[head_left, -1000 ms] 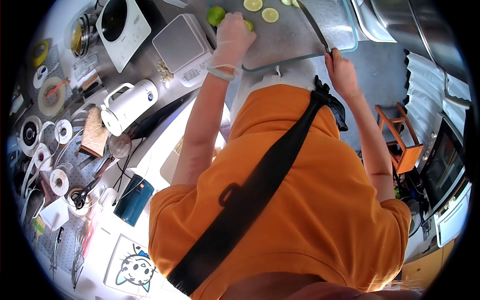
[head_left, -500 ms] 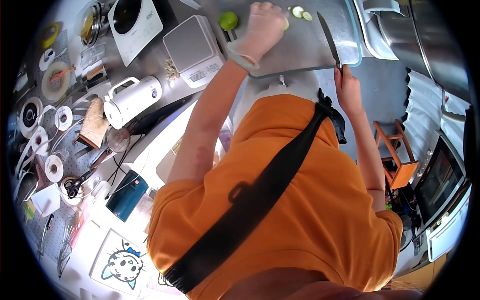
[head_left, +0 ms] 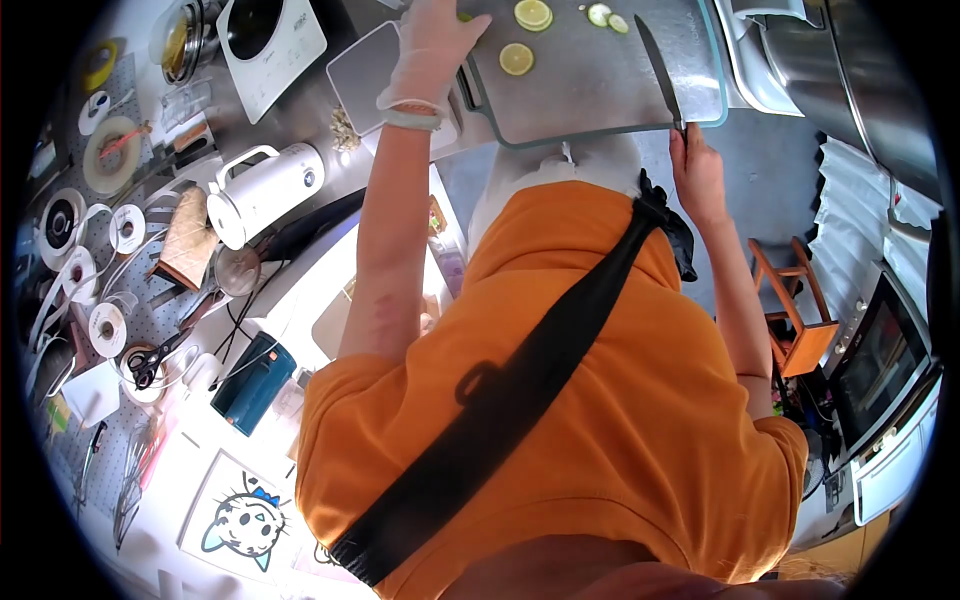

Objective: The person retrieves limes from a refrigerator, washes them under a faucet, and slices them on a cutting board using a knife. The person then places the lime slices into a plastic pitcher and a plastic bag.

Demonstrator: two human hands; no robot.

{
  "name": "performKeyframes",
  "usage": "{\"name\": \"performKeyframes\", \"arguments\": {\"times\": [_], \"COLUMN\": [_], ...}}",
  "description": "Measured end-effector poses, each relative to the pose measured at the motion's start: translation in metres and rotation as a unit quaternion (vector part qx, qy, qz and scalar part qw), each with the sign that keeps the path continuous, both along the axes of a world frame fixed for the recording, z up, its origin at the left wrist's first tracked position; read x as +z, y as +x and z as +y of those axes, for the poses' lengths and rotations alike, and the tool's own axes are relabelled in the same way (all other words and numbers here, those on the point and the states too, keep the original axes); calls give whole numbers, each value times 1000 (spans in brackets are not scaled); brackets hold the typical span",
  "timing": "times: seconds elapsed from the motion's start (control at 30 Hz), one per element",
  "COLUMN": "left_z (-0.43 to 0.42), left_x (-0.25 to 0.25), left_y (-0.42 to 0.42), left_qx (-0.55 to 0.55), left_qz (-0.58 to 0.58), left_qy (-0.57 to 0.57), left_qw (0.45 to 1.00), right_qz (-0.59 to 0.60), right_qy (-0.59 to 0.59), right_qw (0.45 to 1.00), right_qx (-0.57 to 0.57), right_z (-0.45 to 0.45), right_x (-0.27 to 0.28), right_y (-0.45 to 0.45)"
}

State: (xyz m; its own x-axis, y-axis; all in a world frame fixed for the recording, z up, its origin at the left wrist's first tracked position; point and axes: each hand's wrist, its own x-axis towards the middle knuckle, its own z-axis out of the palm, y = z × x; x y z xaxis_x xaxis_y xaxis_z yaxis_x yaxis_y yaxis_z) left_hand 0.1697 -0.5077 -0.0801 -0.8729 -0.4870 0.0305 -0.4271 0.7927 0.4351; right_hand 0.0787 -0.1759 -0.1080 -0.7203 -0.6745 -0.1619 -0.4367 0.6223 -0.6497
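Observation:
My right hand (head_left: 699,176) grips a knife (head_left: 657,68) by its dark handle, the blade pointing away over the right side of the glass cutting board (head_left: 620,105). My left hand (head_left: 435,55), in a clear glove, hovers past the board's left edge, over a flat scale (head_left: 362,75). Its thumb is stretched apart; the other fingertips run out of view at the top. A bit of green lime (head_left: 464,17) shows beside the thumb, mostly hidden. On the board lie a lemon slice (head_left: 516,59), more lemon slices (head_left: 533,14) and green-rimmed slices (head_left: 600,15).
A white electric kettle (head_left: 265,195) stands to the left, below a white cooktop (head_left: 268,55). Tape rolls, scissors (head_left: 150,367) and whisks fill the far left. A wooden stool (head_left: 790,310) and an oven (head_left: 880,345) are at the right.
My left hand has moved left from the lemon slices on the board to the lime, and now covers most of it. The slices are uncovered. My right hand still holds the knife.

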Motion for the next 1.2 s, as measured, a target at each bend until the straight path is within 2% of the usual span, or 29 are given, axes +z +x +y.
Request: {"name": "performKeyframes", "arguments": {"times": [0.07,0.1,0.17,0.33,0.4,0.47,0.5,0.57,0.63,0.7,0.73,0.8,0.87,1.03,1.2], "left_z": [-1,0,5,-16,-13,3,17,50,76,92,94,98,100,106,108], "left_x": [-6,-10,-17,-48,-41,-29,-20,-9,-19,-40,-60,-58,-57,-66,-69], "left_y": [13,17,23,32,30,29,25,12,-1,-11,-13,-16,-14,-7,-5], "left_qx": [15,16,23,38,20,26,20,-20,-61,-100,-130,-135,-137,-56,-49], "left_qz": [-70,-69,-153,-122,-94,-1,-2,54,60,42,70,65,58,88,86], "left_qy": [-89,-91,-60,-19,-7,131,139,267,267,210,188,175,160,162,129], "left_qw": [993,993,986,992,995,991,990,962,960,972,971,973,976,981,987], "right_qz": [5,12,8,-2,-6,3,10,6,0,13,13,13,10,13,10], "right_qy": [2,6,8,3,0,8,17,38,56,85,100,110,118,117,123], "right_qw": [1000,1000,1000,999,999,999,999,999,998,995,994,992,991,989,988], "right_qx": [7,15,20,35,37,31,30,28,25,45,51,54,60,88,95], "right_z": [1,0,-4,-8,-8,-8,-5,-2,0,-3,-4,-6,-7,-10,-8], "right_x": [-3,-3,0,2,4,7,9,10,14,17,17,15,13,9,12], "right_y": [3,4,6,8,7,7,8,7,8,9,8,8,9,11,7]}}
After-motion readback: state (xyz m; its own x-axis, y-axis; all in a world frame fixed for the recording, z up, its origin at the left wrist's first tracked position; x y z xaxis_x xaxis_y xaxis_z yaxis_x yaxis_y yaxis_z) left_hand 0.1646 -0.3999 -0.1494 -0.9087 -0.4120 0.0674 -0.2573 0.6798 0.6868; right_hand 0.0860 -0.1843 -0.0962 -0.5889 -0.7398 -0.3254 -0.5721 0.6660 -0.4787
